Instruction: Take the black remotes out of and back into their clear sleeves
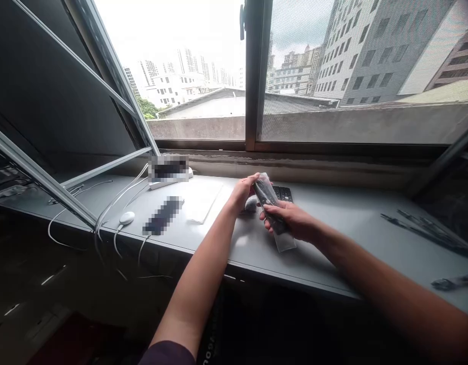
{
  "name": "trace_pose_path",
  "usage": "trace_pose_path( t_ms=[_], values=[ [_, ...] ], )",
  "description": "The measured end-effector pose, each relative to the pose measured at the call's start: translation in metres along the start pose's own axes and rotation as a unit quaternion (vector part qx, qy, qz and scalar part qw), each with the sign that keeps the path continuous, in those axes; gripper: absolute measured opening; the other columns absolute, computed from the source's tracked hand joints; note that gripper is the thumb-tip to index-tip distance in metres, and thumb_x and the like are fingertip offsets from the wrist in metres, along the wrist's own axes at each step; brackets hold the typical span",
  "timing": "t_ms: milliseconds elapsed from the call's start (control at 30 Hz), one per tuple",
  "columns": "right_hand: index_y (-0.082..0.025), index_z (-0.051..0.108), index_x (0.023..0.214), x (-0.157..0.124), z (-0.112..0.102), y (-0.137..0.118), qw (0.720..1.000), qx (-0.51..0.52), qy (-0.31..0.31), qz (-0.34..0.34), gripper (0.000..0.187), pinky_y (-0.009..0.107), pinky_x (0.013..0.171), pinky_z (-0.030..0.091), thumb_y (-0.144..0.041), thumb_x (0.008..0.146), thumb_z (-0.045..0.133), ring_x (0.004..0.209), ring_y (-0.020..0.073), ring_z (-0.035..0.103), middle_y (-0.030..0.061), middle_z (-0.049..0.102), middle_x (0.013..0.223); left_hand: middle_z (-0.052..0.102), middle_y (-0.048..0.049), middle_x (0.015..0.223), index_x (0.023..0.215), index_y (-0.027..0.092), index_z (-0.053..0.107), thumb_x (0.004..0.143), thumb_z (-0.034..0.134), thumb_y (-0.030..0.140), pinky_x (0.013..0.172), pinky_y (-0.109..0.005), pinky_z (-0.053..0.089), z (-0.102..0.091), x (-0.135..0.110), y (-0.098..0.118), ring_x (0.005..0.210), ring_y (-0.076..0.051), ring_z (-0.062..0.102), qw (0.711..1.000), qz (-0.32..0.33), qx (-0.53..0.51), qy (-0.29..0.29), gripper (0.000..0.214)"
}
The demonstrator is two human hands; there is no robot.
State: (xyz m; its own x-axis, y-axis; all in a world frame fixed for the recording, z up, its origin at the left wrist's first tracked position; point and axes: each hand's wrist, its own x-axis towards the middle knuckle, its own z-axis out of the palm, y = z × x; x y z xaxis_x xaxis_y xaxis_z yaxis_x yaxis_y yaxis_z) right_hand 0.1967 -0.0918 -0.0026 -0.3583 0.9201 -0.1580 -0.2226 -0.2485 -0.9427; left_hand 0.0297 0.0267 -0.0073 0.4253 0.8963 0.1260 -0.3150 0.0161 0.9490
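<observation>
A dark remote control (263, 191) inside a clear plastic bag (286, 243) is held slantwise above the table. My left hand (243, 189) pinches the bag at its upper end, with the thumb on top. Lower down, my right hand (289, 217) wraps round the bagged remote, and the loose end of the bag hangs below the fingers. Just behind lie black remote controls with buttons (284, 193), partly covered by the bag and my hands. Beside my left wrist is a small greyish bundle (250, 204) that I cannot make out.
White sheets or bags (203, 205) lie left of my arms. Farther left are a blurred-out device (163, 215), a white mouse-like thing (126, 218) with a cable, and a white power strip (171, 180). Dark rods (420, 230) lie at right. A metal frame (116, 99) stands at left.
</observation>
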Motion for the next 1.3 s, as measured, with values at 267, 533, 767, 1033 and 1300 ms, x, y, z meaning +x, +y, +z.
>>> trace_pose_path(
  t_ms=[267, 533, 767, 1033, 1300],
  values=[
    [-0.017, 0.069, 0.098, 0.0017, -0.0006, 0.0003, 1.0, -0.001, 0.007, 0.008, 0.026, 0.027, 0.06, 0.065, -0.035, 0.094, 0.088, 0.067, 0.0164, 0.073, 0.0083, 0.078, 0.092, 0.083, -0.0184, 0.106, 0.107, 0.01, 0.083, 0.094, 0.077, 0.056, 0.074, -0.033, 0.059, 0.0, 0.0009, -0.0018, 0.084, -0.025, 0.078, 1.0, 0.001, 0.0, -0.001, 0.048],
    [-0.017, 0.069, 0.101, 0.0022, -0.0015, 0.0011, 1.0, 0.004, 0.028, 0.012, 0.023, 0.026, 0.056, 0.064, -0.032, 0.096, 0.086, 0.064, 0.0152, 0.071, 0.0062, 0.076, 0.087, 0.082, -0.02, 0.105, 0.104, 0.009, 0.082, 0.089, 0.083, 0.057, 0.071, -0.031, 0.059, -0.0012, -0.0042, 0.0046, 0.086, -0.026, 0.078, 0.998, -0.039, 0.016, -0.044, 0.05],
    [-0.017, 0.07, 0.098, 0.0031, -0.0012, 0.0015, 0.999, 0.006, 0.036, -0.003, 0.021, 0.026, 0.056, 0.064, -0.032, 0.096, 0.085, 0.065, 0.0156, 0.071, 0.0079, 0.078, 0.091, 0.082, -0.0186, 0.099, 0.103, 0.008, 0.081, 0.09, 0.083, 0.059, 0.072, -0.033, 0.058, -0.0007, -0.0029, 0.003, 0.081, -0.024, 0.076, 0.999, -0.008, 0.001, -0.037, 0.052],
    [-0.019, 0.07, 0.101, 0.001, -0.0002, -0.0011, 0.999, 0.002, 0.04, 0.004, 0.018, 0.027, 0.059, 0.065, -0.03, 0.098, 0.083, 0.068, 0.0168, 0.072, 0.008, 0.078, 0.091, 0.08, -0.0171, 0.093, 0.095, 0.008, 0.08, 0.086, 0.085, 0.06, 0.068, -0.031, 0.053, -0.002, -0.0018, 0.0013, 0.074, -0.021, 0.072, 0.998, -0.04, 0.011, -0.05, 0.052],
    [-0.019, 0.07, 0.104, 0.0017, -0.0008, -0.0018, 0.999, 0.013, 0.048, -0.009, 0.014, 0.027, 0.058, 0.064, -0.029, 0.101, 0.079, 0.066, 0.0167, 0.071, 0.0081, 0.078, 0.09, 0.075, -0.012, 0.082, 0.084, 0.01, 0.077, 0.08, 0.089, 0.064, 0.069, -0.029, 0.05, 0.0002, -0.0059, 0.0037, 0.069, -0.017, 0.066, 0.995, -0.066, 0.035, -0.062, 0.056]
  ],
)
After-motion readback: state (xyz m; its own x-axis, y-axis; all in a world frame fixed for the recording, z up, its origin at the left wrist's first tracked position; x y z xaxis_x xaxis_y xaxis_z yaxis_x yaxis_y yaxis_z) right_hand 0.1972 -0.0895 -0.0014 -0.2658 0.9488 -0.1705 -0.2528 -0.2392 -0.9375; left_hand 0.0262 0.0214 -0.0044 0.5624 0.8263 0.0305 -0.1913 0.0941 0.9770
